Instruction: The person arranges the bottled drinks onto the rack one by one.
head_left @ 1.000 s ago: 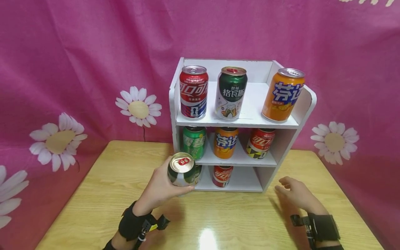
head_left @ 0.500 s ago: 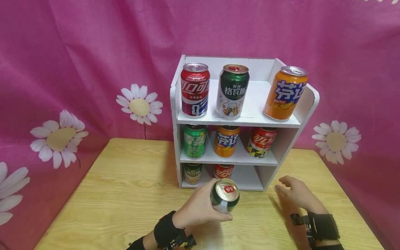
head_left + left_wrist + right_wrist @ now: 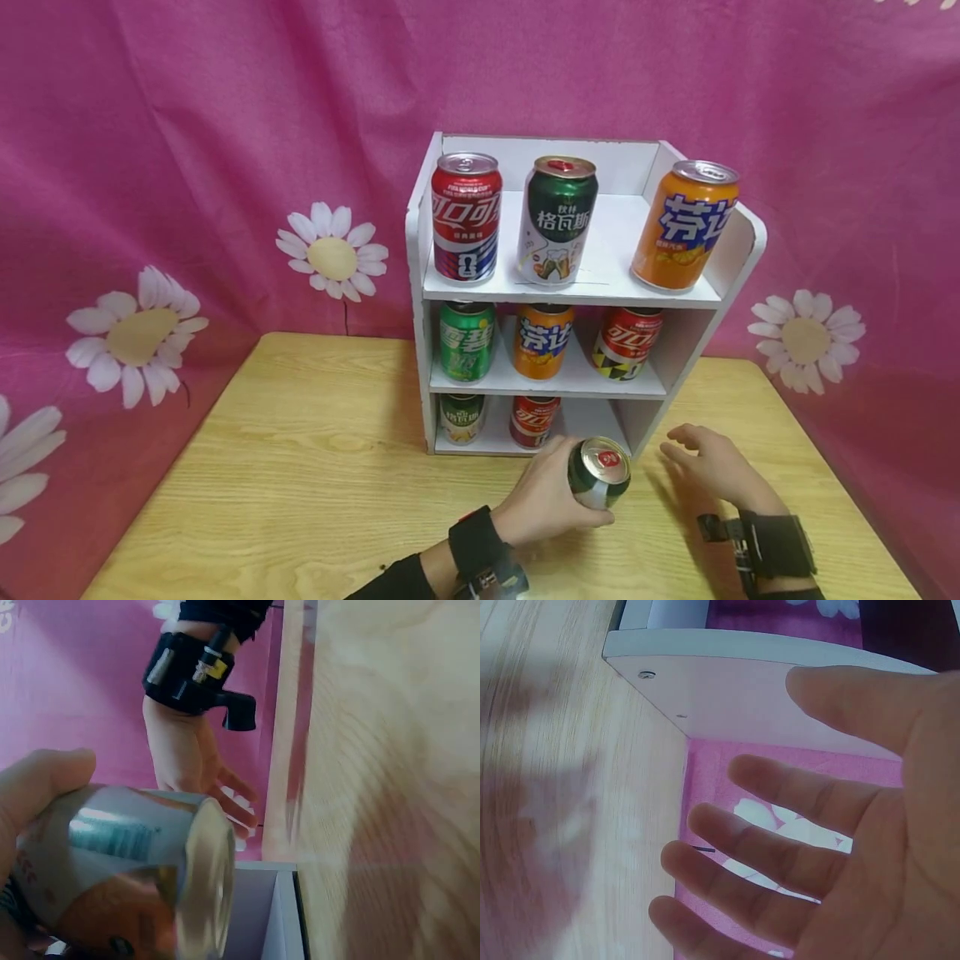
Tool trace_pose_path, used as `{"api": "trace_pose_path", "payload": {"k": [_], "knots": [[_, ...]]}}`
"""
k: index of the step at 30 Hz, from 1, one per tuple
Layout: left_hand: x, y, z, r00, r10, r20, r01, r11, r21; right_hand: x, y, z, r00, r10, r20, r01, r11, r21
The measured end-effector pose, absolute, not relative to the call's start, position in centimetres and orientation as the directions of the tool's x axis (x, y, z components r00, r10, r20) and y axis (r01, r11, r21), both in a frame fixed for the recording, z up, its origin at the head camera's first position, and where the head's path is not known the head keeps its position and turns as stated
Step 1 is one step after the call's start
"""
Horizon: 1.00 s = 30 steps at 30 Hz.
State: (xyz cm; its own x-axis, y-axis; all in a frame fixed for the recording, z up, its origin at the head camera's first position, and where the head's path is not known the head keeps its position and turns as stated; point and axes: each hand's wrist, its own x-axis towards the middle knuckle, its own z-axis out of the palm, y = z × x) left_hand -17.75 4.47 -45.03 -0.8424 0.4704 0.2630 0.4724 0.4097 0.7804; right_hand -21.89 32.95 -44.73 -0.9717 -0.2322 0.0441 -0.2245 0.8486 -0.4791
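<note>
My left hand (image 3: 543,498) grips a green and white drink can (image 3: 596,475) with a gold lid and red pull tab, in front of the shelf's lower right corner. In the left wrist view the can (image 3: 124,859) lies across the picture, its bottom end facing right and the thumb (image 3: 56,776) on its side. My right hand (image 3: 712,468) is beside the shelf's right side, holding nothing. In the right wrist view its fingers (image 3: 780,847) are spread and relaxed, with the shelf's side panel (image 3: 742,697) beyond the thumb.
A white three-tier shelf (image 3: 577,290) stands on the wooden table (image 3: 300,467). On top are a red cola can (image 3: 467,218), a green and white can (image 3: 558,221) and an orange soda can (image 3: 684,227). The middle tier holds three cans, the bottom two. Behind hangs a pink flowered cloth (image 3: 300,100).
My left hand has carried the green and white can rightward and down, from the shelf's left side to before its lower right corner. The right hand has stayed in place.
</note>
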Motion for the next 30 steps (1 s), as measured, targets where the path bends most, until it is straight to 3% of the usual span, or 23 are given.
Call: {"api": "trace_pose_path", "payload": {"k": [11,30], "knots": [[-19.9,7.9,-46.1,-0.870,0.383,0.310,0.461,0.409,0.788,-21.8,32.9,-44.7,-0.973,-0.228,0.040,-0.219,0.846,-0.487],[-22.9,10.2,-47.9,-0.936,0.237,0.259,0.346,0.494,0.798,-21.5,33.1,-44.6,-0.973,-0.228,0.030,-0.214,0.846,-0.488]]}}
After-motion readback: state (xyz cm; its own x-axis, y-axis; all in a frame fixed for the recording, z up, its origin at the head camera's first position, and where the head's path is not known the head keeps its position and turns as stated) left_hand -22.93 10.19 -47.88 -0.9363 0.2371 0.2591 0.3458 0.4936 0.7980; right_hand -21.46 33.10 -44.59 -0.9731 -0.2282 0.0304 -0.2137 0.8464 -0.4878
